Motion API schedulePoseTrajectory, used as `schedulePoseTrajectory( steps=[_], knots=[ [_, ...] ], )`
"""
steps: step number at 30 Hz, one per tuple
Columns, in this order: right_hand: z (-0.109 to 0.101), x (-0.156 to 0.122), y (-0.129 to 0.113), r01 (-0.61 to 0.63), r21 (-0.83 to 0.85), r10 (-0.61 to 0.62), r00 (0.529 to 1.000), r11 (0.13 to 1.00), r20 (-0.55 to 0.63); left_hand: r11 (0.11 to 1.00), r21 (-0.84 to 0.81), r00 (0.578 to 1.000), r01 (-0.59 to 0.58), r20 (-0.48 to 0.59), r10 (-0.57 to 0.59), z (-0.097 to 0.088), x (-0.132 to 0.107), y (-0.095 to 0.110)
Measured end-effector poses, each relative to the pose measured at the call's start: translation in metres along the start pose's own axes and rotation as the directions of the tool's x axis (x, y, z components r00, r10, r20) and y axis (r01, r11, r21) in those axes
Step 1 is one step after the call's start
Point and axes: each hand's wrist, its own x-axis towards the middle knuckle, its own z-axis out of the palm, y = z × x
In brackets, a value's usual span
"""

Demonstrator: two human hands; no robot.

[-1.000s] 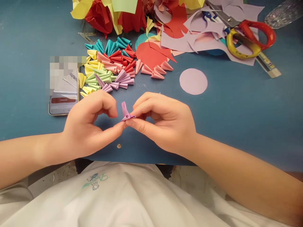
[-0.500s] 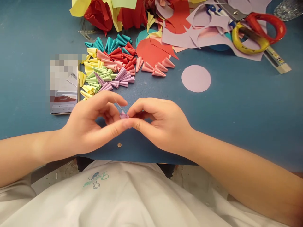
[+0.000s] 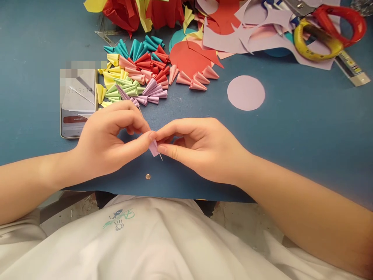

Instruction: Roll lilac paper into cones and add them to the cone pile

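A small piece of lilac paper (image 3: 154, 149) is pinched between my two hands in front of me, just above the table. My left hand (image 3: 112, 140) closes thumb and index finger on its left side. From the other side my right hand (image 3: 205, 149) grips it, also with thumb and fingertips. A thin pale stick (image 3: 161, 157) runs through the paper, one tip poking out below and the other end rising behind my left fingers. Part of the paper is hidden by the fingertips. Beyond my right hand lies a flat lilac paper circle (image 3: 246, 93).
Several rolled paper cones (image 3: 136, 74) in many colours lie behind my hands. A phone (image 3: 77, 124) lies at left. At the back are paper scraps (image 3: 227, 39), scissors (image 3: 317, 39) and crumpled red paper (image 3: 121, 15). A small metal dot (image 3: 148, 176) is near the table edge.
The lilac paper and stick now tilt downward, with the paper showing below my fingertips. My left index finger has come down against the thumb. The whole view has shifted slightly.
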Motion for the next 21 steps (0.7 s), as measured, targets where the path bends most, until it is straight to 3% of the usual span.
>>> schedulePoseTrajectory(
  steps=[9,17,21],
  knots=[
    [0.0035,-0.002,0.0033,0.031,-0.101,-0.036,0.998,0.994,-0.047,0.992,-0.068,0.984,0.106,0.149,-0.095,-0.0039,0.0037,0.001],
    [0.0009,-0.0034,0.0051,0.057,-0.133,-0.06,0.998,0.989,-0.013,0.987,-0.076,0.986,0.142,0.095,-0.135,-0.0022,0.0002,0.0013],
    [0.0023,-0.0042,0.0052,0.052,-0.182,-0.054,0.999,0.982,-0.006,0.995,0.005,0.986,0.101,0.136,-0.101,-0.0016,0.0006,0.0009]
  ],
)
